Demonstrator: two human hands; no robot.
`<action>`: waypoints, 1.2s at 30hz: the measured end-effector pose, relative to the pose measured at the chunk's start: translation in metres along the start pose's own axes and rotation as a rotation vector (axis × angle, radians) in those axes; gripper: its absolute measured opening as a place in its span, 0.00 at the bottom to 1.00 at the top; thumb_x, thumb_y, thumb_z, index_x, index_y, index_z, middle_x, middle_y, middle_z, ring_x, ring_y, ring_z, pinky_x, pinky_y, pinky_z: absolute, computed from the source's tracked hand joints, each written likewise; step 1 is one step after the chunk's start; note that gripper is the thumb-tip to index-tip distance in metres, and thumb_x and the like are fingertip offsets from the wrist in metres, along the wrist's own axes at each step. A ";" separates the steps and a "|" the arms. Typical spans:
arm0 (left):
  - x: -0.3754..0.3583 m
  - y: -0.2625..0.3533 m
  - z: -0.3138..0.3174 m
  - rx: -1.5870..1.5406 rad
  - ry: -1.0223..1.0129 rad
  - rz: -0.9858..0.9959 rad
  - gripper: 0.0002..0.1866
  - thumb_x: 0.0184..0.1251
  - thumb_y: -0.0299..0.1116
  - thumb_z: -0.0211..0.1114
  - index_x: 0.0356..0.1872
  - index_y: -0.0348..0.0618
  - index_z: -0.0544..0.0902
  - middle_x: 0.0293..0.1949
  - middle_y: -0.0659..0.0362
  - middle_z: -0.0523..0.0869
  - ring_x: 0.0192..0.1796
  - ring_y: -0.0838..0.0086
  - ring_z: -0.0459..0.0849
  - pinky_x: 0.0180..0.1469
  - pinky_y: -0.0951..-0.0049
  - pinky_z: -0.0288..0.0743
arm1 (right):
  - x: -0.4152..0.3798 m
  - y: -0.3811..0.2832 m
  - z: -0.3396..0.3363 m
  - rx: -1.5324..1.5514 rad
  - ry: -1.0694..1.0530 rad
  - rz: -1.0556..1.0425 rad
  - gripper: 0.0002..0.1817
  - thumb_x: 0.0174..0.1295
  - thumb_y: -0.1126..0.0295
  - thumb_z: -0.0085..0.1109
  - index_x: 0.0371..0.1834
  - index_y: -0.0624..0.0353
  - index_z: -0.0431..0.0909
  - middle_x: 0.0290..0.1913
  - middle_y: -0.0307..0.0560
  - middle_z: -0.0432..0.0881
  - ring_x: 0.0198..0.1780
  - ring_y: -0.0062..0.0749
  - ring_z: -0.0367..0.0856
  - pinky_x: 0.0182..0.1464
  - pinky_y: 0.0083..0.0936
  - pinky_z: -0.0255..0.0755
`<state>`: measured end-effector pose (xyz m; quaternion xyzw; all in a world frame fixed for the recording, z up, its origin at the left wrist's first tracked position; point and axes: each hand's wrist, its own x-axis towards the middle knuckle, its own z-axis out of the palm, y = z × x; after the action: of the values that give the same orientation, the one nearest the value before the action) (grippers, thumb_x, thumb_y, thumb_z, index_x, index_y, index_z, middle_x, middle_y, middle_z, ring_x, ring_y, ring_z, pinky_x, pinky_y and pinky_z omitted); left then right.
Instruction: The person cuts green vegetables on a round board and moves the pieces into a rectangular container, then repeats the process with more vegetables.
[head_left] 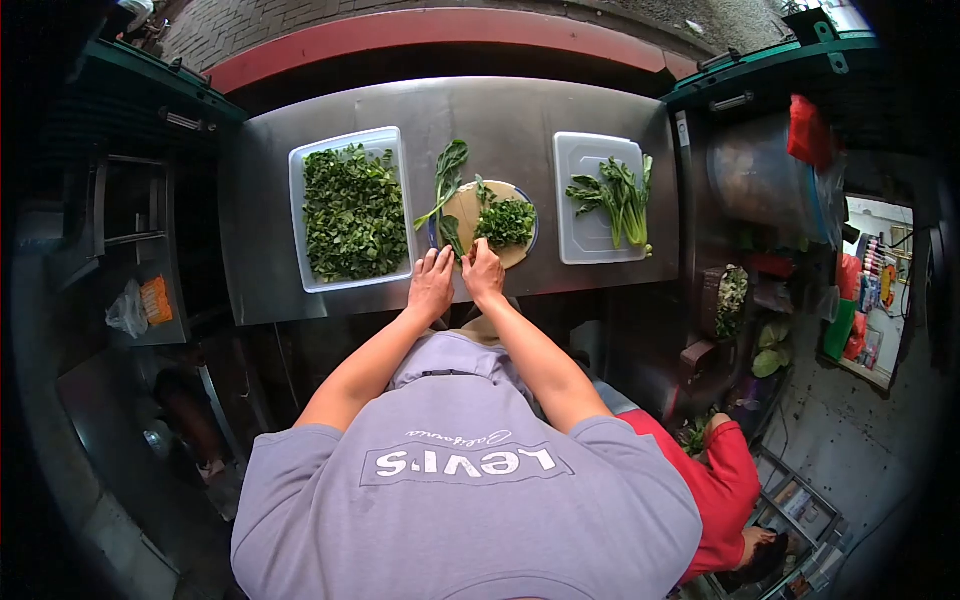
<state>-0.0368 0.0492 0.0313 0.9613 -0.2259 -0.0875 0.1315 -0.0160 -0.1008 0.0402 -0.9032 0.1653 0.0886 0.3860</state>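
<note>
- So the desk (pixel 500 110) is smooth, shiny metal with rounded far corners, and pretty much everything green is on it.
- The board (pixel 460 205) is round and tan with a blue-and-white edge. Its right half has a fine, fluffy heap of chopped greens (pixel 505 222).
- One dark, floppy leaf (pixel 451 235) sits at the board's left side, right by the fingertips.
- Left hand (pixel 432 285) is palm down at the near edge of the board, fingers pretty straight and touching the leaf's lower end. Can't tell if it's actually gripping.
- Right hand (pixel 483 272) is curled up narrow, fingertips bunched right beside the left ones. Can't tell what's between them, if anything.
- Left of the board: a white plastic tub (pixel 408 215), rectangular, loaded with coarser cut leaves (pixel 352 212).
- A long crinkly stalk (pixel 447 175) lies between tub and board, kinda crowding that gap.
- Right side: a pale, shallow plastic tray (pixel 580 240) with uncut stalks (pixel 625 200), leafy tops and pale stems, some poking past its edge.
- Off to the lower right, a co-worker's red sleeve (pixel 735 470), their hand by more greens (pixel 692 436).
</note>
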 end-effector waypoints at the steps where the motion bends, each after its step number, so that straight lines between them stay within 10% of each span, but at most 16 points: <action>1: 0.000 0.000 0.001 -0.003 0.011 0.003 0.36 0.60 0.35 0.66 0.73 0.38 0.74 0.75 0.56 0.73 0.74 0.57 0.67 0.71 0.57 0.64 | 0.001 -0.002 0.002 0.009 0.015 -0.003 0.14 0.63 0.71 0.70 0.46 0.58 0.74 0.39 0.52 0.87 0.44 0.55 0.88 0.44 0.47 0.79; 16: 0.016 0.005 -0.003 -0.019 0.043 0.014 0.29 0.64 0.35 0.65 0.68 0.37 0.78 0.71 0.55 0.77 0.72 0.57 0.70 0.69 0.55 0.65 | -0.014 0.012 -0.017 0.077 0.062 -0.070 0.10 0.75 0.64 0.56 0.45 0.61 0.74 0.35 0.63 0.85 0.40 0.64 0.85 0.42 0.53 0.76; 27: 0.048 0.006 0.006 -0.326 0.351 -0.177 0.07 0.60 0.29 0.71 0.39 0.44 0.89 0.45 0.62 0.87 0.55 0.58 0.79 0.57 0.59 0.77 | -0.059 0.051 -0.006 -0.018 -0.096 -0.053 0.12 0.79 0.60 0.52 0.45 0.58 0.73 0.32 0.69 0.83 0.38 0.72 0.83 0.39 0.61 0.74; 36: 0.051 0.008 0.008 -0.383 0.352 -0.258 0.20 0.53 0.26 0.75 0.50 0.38 0.86 0.54 0.54 0.84 0.61 0.54 0.77 0.67 0.60 0.74 | -0.058 0.049 -0.006 -0.066 -0.151 -0.020 0.11 0.78 0.61 0.52 0.47 0.57 0.72 0.34 0.69 0.84 0.40 0.72 0.84 0.41 0.61 0.76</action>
<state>0.0033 0.0176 0.0208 0.9401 -0.0550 0.0234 0.3357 -0.0876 -0.1230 0.0284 -0.9078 0.1238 0.1582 0.3681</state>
